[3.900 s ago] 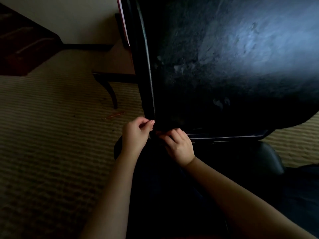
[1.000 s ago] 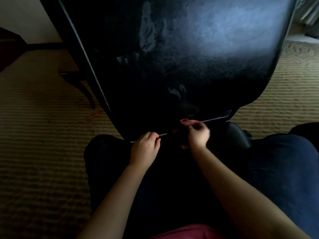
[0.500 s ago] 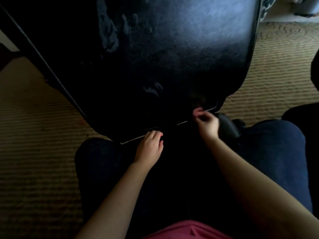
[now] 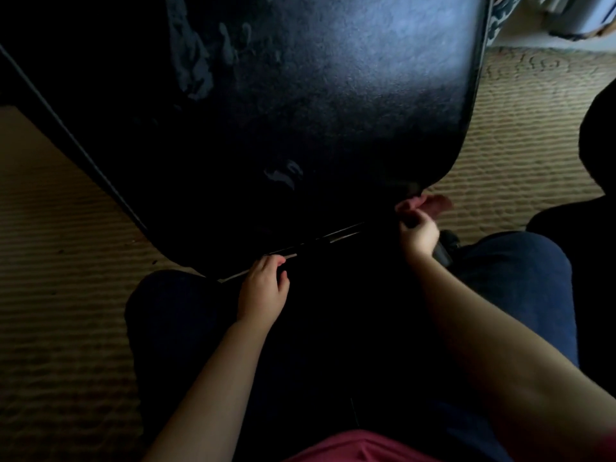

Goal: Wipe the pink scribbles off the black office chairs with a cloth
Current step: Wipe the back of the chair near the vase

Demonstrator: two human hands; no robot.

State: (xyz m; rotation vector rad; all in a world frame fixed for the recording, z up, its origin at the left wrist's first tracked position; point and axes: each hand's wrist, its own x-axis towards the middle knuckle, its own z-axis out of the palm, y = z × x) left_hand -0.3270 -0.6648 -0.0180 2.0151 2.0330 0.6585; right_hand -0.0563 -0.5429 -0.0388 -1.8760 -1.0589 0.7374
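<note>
The back of a black office chair (image 4: 300,111) fills the upper middle of the head view, with pale smears on its leather. My right hand (image 4: 418,233) grips a reddish cloth (image 4: 430,205) at the chair back's lower right corner. My left hand (image 4: 265,288) rests with curled fingers on the lower edge of the chair back, near its thin light trim (image 4: 290,253). No pink scribbles can be made out in the dim light.
Ribbed beige carpet (image 4: 56,311) lies on both sides. My knees in dark trousers (image 4: 520,271) are under the chair edge. A dark shape (image 4: 600,135) stands at the right border. A patterned object (image 4: 500,15) is at the top right.
My right hand has slid the cloth rightward along the chair's lower edge to its corner. The view has swung right, and my left hand stays on the lower edge.
</note>
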